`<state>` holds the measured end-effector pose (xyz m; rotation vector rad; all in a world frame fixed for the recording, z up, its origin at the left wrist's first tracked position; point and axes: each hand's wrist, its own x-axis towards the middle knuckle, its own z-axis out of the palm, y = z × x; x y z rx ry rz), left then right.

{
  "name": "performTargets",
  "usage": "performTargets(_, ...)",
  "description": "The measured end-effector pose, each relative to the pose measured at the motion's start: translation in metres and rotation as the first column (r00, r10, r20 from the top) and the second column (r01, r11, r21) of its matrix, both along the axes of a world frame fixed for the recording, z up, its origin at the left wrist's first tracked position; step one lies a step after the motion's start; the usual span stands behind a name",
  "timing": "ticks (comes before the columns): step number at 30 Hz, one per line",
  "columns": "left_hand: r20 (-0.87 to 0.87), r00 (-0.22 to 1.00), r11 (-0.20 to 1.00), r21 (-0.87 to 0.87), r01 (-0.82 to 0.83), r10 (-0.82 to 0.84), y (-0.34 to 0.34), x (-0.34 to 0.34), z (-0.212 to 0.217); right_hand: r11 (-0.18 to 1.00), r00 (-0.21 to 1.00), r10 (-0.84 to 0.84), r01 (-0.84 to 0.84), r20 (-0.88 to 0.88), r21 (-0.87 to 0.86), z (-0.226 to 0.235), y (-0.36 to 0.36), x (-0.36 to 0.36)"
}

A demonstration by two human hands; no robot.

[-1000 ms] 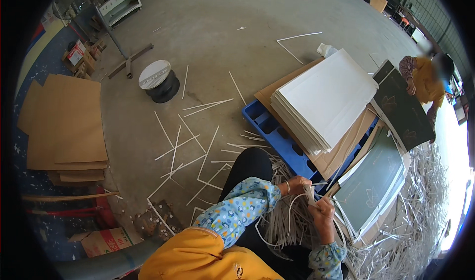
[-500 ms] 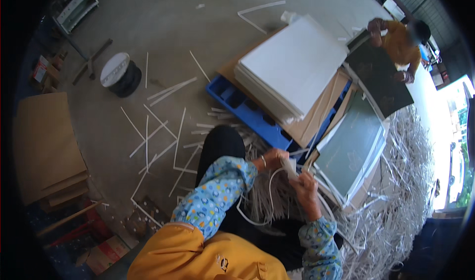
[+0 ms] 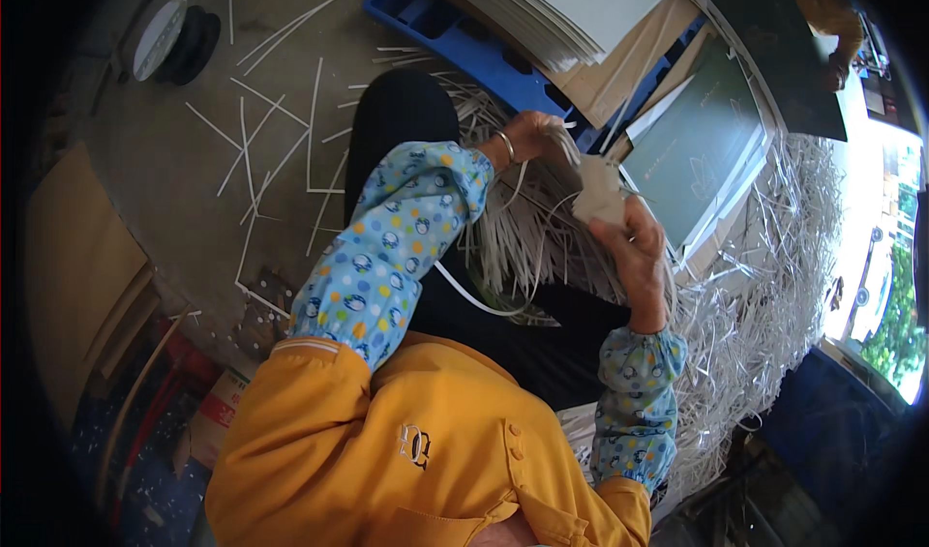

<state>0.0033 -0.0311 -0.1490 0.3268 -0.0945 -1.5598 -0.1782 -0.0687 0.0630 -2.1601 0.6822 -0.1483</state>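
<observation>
My left hand [image 3: 528, 138] is closed on a small bunch of white strips [image 3: 562, 147], whose ends stick out past the fingertips. Close by on the right, my right hand [image 3: 637, 250] pinches a pale, crumpled, flat piece [image 3: 598, 191]; its exact kind is unclear. One long white strip [image 3: 494, 310] loops down from near my left hand across my dark-trousered lap. Beneath both hands lies a thick heap of loose white strips [image 3: 523, 228]. Just beyond my right hand rests a stack of grey-green printed sheets [image 3: 699, 155] with white edges.
A blue pallet [image 3: 455, 29] carries brown cardboard and a tall stack of white sheets [image 3: 619, 0]. More shredded strips [image 3: 745, 286] pile up on the right. At upper right a co-worker's hand [image 3: 844, 59] holds a dark sheet [image 3: 779, 54]. A black spool [image 3: 189, 44] stands far left.
The view has tilted down, so everything sits higher. My hands have moved apart, the pale piece staying in my right hand and strips in my left. The co-worker is now mostly out of view.
</observation>
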Motion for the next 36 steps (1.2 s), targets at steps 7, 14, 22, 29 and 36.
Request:
performTargets(7, 0.882, 0.462, 0.986, -0.015, -0.163, 0.090, 0.012, 0.002, -0.017, 0.940, 0.989, -0.144, 0.151, -0.047, 0.305, 0.022, 0.006, -0.024)
performTargets(14, 0.981, -0.188, 0.987, -0.073, -0.142, 0.045, 0.006, 0.016, -0.007, 0.881, 0.875, -0.470, 0.474, -0.114, 0.003, 0.097, -0.003, -0.102)
performTargets(22, -0.113, 0.993, 0.978, -0.211, 0.003, -0.028, -0.005, 0.013, -0.031, -0.109, 0.639, -0.765, 0.006, 0.088, -0.994, 0.260, -0.056, -0.378)
performTargets(29, 0.833, 0.503, 0.972, -0.173, -0.157, 0.230, -0.021, 0.014, -0.052, 0.375, -0.226, -0.893, 0.103, -0.389, -0.921, 0.246, 0.030, -0.579)
performTargets(36, 0.939, 0.125, 0.941, -0.303, -0.153, 0.322, -0.022, 0.007, -0.016, 0.672, 0.721, -0.593, 0.196, -0.359, -0.714, 0.105, -0.029, -0.351)
